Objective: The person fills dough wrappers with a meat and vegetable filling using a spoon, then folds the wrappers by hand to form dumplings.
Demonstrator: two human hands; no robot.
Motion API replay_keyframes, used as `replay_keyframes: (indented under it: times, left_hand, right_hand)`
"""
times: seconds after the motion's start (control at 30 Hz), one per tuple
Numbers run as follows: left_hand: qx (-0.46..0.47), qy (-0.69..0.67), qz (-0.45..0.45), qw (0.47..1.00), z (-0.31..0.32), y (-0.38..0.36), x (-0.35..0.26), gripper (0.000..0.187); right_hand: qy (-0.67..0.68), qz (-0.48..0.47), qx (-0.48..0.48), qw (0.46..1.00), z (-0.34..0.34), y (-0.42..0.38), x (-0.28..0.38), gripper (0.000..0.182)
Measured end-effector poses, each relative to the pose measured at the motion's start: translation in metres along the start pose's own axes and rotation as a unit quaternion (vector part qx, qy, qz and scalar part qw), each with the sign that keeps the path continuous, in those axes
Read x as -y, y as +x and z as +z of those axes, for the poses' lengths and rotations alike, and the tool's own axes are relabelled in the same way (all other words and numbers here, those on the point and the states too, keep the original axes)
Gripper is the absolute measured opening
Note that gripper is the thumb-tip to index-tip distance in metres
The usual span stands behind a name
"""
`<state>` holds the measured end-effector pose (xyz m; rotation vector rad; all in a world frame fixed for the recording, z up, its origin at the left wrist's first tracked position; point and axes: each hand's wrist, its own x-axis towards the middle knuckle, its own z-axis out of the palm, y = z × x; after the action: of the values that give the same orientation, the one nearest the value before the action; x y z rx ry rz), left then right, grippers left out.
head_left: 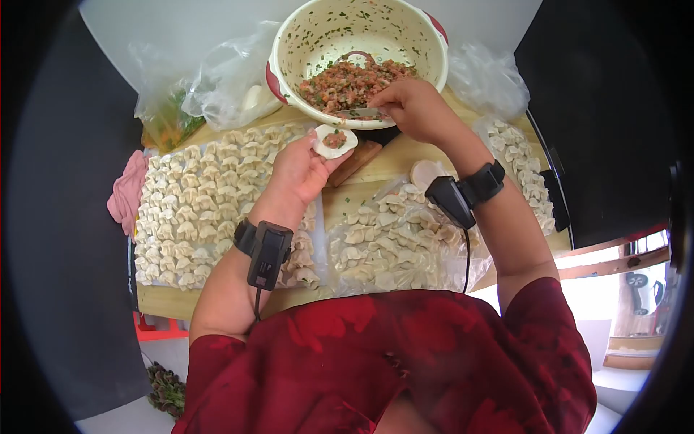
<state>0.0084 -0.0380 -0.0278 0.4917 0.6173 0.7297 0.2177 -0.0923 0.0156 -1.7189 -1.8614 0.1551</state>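
On the fingers of my left hand (300, 168) lies a round white dough wrapper (345, 150) with a small lump of filling (335, 139) at its middle. My right hand (416, 108) pinches a thin flat metal utensil (356, 113) at the near rim of a large cream bowl (289, 90). The utensil's tip is over the chopped meat and green filling (340, 83) in the bowl. The wrapper is just below the bowl's rim, left of my right hand.
Rows of folded dumplings (195, 210) cover a board on the left. More dumplings (394, 235) lie on plastic in front of me, and others (517, 155) at the right. Plastic bags (231, 79) flank the bowl. A pink cloth (129, 189) hangs at the left edge.
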Motion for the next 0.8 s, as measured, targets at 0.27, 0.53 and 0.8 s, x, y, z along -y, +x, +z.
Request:
replay_keyframes:
  times: [0.27, 0.53, 0.8]
  left_hand:
    - [0.021, -0.016, 0.004, 1.000, -0.002, 0.003, -0.002, 0.034]
    - [0.010, -0.024, 0.010, 1.000, 0.000, 0.003, -0.002, 0.033]
    - [0.015, -0.021, 0.009, 1.000, -0.003, 0.004, -0.002, 0.032]
  right_hand:
    - [0.091, -0.024, -0.079, 0.992, 0.003, -0.034, 0.022, 0.016]
    - [0.029, -0.055, -0.107, 0.992, 0.016, -0.004, 0.005, 0.017]
    - [0.122, 0.010, -0.063, 0.990, 0.011, -0.016, 0.007, 0.017]
